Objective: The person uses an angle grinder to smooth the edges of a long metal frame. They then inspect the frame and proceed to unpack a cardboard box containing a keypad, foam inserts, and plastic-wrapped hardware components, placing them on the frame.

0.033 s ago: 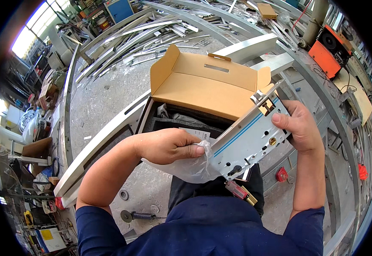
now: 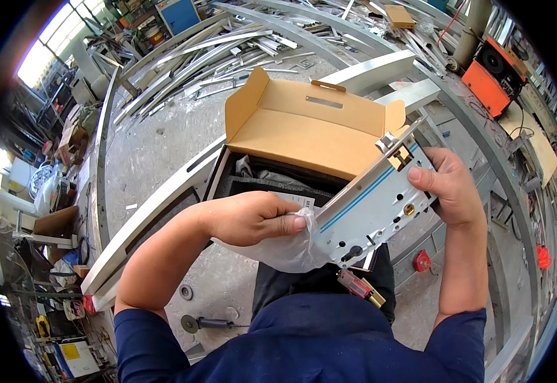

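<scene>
My right hand [image 2: 446,186] grips the far right side of a flat silver mortise lock [image 2: 374,210], its thumb on the face. The lock case has blue lines, several holes, a brass-coloured round insert and a latch at its far edge. It slants over my lap. My left hand [image 2: 256,217] pinches a clear plastic bag [image 2: 285,250] between thumb and fingers, and the bag covers the lock's near left end. Beyond the hands lies an opened cardboard box [image 2: 310,127], lid raised, with dark foam [image 2: 269,185] inside. My left forearm and the lock hide part of the box.
The box rests across pale metal beams [image 2: 154,220]. Loose metal profiles [image 2: 214,54] are heaped at the back. An angle grinder [image 2: 205,323] lies on the floor at near left. A red round object [image 2: 422,261] is at right, an orange machine [image 2: 494,78] farther back.
The lock has tilted very slightly in my right hand. Both hands otherwise keep their places and their grips.
</scene>
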Demonstrator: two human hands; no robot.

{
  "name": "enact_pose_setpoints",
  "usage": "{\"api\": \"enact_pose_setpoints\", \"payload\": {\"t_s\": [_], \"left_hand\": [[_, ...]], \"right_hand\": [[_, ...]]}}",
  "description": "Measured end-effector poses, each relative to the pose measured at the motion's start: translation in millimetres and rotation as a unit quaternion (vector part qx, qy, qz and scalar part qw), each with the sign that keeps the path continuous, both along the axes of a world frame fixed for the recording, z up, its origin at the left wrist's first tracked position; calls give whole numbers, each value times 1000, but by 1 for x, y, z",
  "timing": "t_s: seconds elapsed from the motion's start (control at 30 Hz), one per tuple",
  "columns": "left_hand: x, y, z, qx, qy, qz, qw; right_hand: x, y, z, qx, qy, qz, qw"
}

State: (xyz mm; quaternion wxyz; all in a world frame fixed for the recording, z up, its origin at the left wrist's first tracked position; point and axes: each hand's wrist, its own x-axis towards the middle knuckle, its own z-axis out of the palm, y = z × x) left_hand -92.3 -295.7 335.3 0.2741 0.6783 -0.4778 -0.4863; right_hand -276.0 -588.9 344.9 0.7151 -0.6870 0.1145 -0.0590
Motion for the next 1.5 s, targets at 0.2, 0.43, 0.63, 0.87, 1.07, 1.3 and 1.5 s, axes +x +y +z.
{"api": "enact_pose_setpoints", "payload": {"t_s": [0.2,0.43,0.63,0.87,1.07,1.3,1.5], "left_hand": [[-11,0,18,-124,-218,92,964],[-7,-4,25,-74,-172,75,979],[-4,-8,10,-130,-36,96,986],[-12,-32,-8,-184,1,232,955],[-23,-38,-3,-309,161,335,875],[-12,-47,11,-434,225,347,800],[-4,-41,15,-456,215,329,798]], "right_hand": [[2,0,7,58,-16,-17,998],[3,14,8,6,-62,-35,997],[15,21,34,-113,-80,-3,990],[47,18,45,-158,-96,-43,982],[5,57,9,-348,-352,-177,851],[28,102,-14,-381,-277,-13,882],[28,79,7,-475,-246,-7,845]]}}
